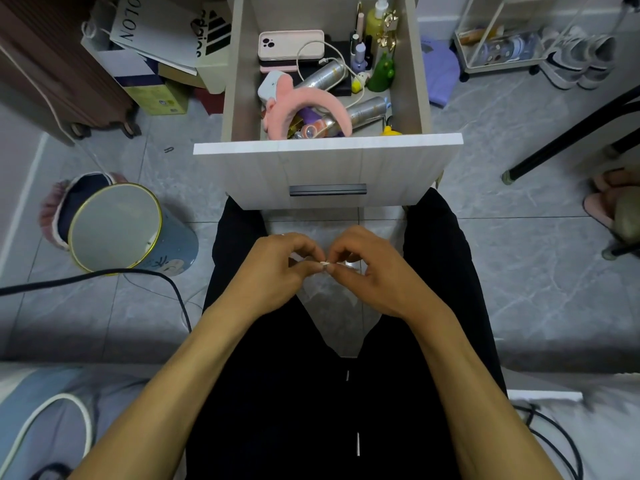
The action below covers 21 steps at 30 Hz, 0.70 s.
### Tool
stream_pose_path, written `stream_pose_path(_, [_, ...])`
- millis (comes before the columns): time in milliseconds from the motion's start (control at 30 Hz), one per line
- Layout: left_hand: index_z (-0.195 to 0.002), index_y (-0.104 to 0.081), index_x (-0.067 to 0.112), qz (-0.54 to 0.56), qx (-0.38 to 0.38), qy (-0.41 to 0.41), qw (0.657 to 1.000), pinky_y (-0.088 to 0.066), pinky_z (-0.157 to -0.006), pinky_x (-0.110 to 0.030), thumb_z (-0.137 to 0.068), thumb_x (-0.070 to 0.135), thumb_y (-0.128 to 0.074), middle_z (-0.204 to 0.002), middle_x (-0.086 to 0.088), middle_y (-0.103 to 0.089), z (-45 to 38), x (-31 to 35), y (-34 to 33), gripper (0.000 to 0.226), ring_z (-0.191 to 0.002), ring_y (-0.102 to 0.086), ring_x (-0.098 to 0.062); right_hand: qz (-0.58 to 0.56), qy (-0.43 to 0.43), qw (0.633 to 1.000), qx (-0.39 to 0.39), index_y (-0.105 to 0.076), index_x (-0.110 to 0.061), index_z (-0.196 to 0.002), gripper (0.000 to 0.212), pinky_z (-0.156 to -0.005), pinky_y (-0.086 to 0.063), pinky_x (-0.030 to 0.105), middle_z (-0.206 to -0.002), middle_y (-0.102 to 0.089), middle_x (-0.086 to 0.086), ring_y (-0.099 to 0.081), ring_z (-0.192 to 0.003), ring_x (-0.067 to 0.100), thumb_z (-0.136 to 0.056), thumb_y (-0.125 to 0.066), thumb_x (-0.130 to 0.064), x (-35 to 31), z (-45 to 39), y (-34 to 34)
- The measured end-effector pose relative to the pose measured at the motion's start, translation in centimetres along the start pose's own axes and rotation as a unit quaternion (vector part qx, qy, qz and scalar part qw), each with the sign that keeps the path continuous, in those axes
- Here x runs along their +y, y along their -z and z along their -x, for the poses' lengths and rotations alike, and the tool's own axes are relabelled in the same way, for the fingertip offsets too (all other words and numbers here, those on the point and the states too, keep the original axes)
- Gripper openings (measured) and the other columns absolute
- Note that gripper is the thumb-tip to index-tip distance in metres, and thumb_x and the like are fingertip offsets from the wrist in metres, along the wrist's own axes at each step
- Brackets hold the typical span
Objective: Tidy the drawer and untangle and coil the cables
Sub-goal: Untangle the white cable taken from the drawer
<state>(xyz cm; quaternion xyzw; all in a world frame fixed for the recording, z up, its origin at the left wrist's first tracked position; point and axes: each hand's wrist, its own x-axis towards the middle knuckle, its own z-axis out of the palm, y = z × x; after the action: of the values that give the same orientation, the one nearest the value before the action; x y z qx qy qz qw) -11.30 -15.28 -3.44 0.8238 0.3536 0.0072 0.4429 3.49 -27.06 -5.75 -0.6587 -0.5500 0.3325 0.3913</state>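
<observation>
White bag (156,29) reads "NOTOL"; box (211,36) shows "adidas"

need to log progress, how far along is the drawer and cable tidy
Early on. Nothing looks finished: the open white drawer is a jumble of a pink plush headband, silver spray cans and bottles, with a loose white cable looping over a pink-cased phone. In hand: the left hand and right hand pinch a small white piece between them. Sorting and coiling remain.
</observation>
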Motion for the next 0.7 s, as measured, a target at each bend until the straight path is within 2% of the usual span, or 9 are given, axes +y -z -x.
stream_pose_path(133, [-0.078, -0.073, 0.029, 0.059, -0.003, -0.013, 0.998, -0.042, -0.071, -0.012, -0.081, 0.017, -0.077, -0.088, 0.014, -0.063, -0.4, -0.5, 0.1, 0.013, -0.085, -0.059, -0.002, -0.062, -0.039, 0.997, 0.013, -0.064, -0.014, -0.088, 0.005, -0.083, -0.049, 0.028, -0.093, -0.056, -0.004, -0.057, -0.089, 0.015, -0.088, -0.068, -0.014, -0.4, 0.1, 0.4])
stream_pose_path(233, [-0.079, -0.074, 0.025, 0.139, -0.011, 0.009, 0.99, -0.046, -0.074, -0.015, -0.081, 0.01, -0.076, -0.085, 0.011, -0.067, -0.6, -0.5, 0.3, 0.015, -0.081, -0.062, -0.003, -0.105, -0.059, 0.992, 0.02, -0.063, -0.011, -0.086, 0.006, -0.084, -0.05, 0.031, -0.09, -0.057, -0.002, -0.058, -0.086, 0.013, -0.087, -0.067, -0.006, -0.7, 0.1, 0.7])
stream_pose_path(333, [-0.083, -0.073, 0.014, 0.281, -0.02, 0.065, 0.957, -0.047, -0.075, -0.016, -0.079, 0.003, -0.073, -0.079, 0.006, -0.07, -0.8, -0.8, 0.2, 0.011, -0.077, -0.064, -0.004, -0.133, -0.068, 0.988, 0.026, -0.061, -0.011, -0.085, 0.009, -0.082, -0.048, 0.022, -0.088, -0.058, -0.001, -0.057, -0.083, 0.013, -0.089, -0.064, -0.003, -1.1, 0.2, 1.0])
stream_pose_path(400, [-0.088, -0.073, 0.01, 0.364, -0.027, 0.099, 0.926, -0.047, -0.077, -0.022, -0.077, 0.01, -0.073, -0.083, -0.001, -0.07, -0.7, -1.0, -0.1, 0.011, -0.079, -0.063, -0.009, -0.14, -0.074, 0.987, 0.028, -0.06, -0.011, -0.087, 0.008, -0.079, -0.046, 0.016, -0.086, -0.059, -0.001, -0.057, -0.083, 0.014, -0.09, -0.062, -0.004, -1.2, 0.1, 1.1])
stream_pose_path(433, [-0.09, -0.073, 0.01, 0.374, -0.028, 0.111, 0.92, -0.047, -0.078, -0.025, -0.078, 0.012, -0.072, -0.084, -0.002, -0.069, -0.6, -0.9, -0.2, 0.012, -0.08, -0.062, -0.01, -0.143, -0.079, 0.986, 0.027, -0.059, -0.009, -0.088, 0.007, -0.077, -0.045, 0.016, -0.085, -0.06, 0.001, -0.057, -0.082, 0.017, -0.092, -0.061, -0.004, -1.2, 0.2, 1.1])
stream_pose_path(500, [-0.088, -0.072, 0.012, 0.311, -0.008, 0.102, 0.945, -0.047, -0.077, -0.023, -0.084, 0.012, -0.071, -0.082, 0.002, -0.07, -0.5, -0.4, -0.2, 0.004, -0.077, -0.062, -0.007, -0.154, -0.085, 0.984, 0.024, -0.057, -0.008, -0.091, 0.004, -0.075, -0.047, 0.02, -0.084, -0.061, 0.006, -0.059, -0.081, 0.021, -0.094, -0.058, -0.006, -1.2, 0.1, 1.0])
stream_pose_path(600, [-0.085, -0.069, 0.022, 0.128, 0.038, 0.021, 0.991, -0.049, -0.072, -0.018, -0.084, 0.016, -0.074, -0.078, 0.011, -0.07, -0.5, 0.6, 0.2, 0.008, -0.073, -0.064, 0.0, -0.181, -0.094, 0.979, 0.014, -0.055, -0.004, -0.094, 0.004, -0.077, -0.052, 0.023, -0.084, -0.067, 0.006, -0.066, -0.081, 0.017, -0.097, -0.054, -0.006, -1.1, 0.2, 0.9])
stream_pose_path(700, [-0.092, -0.069, 0.029, 0.004, 0.026, -0.066, 0.997, -0.049, -0.071, -0.014, -0.083, 0.019, -0.071, -0.078, 0.013, -0.067, -0.3, 1.6, 0.8, 0.014, -0.077, -0.061, 0.001, -0.197, -0.098, 0.975, 0.01, -0.053, 0.0, -0.096, 0.006, -0.077, -0.054, 0.025, -0.085, -0.068, 0.011, -0.066, -0.082, 0.019, -0.098, -0.051, -0.006, -1.1, 0.2, 0.7])
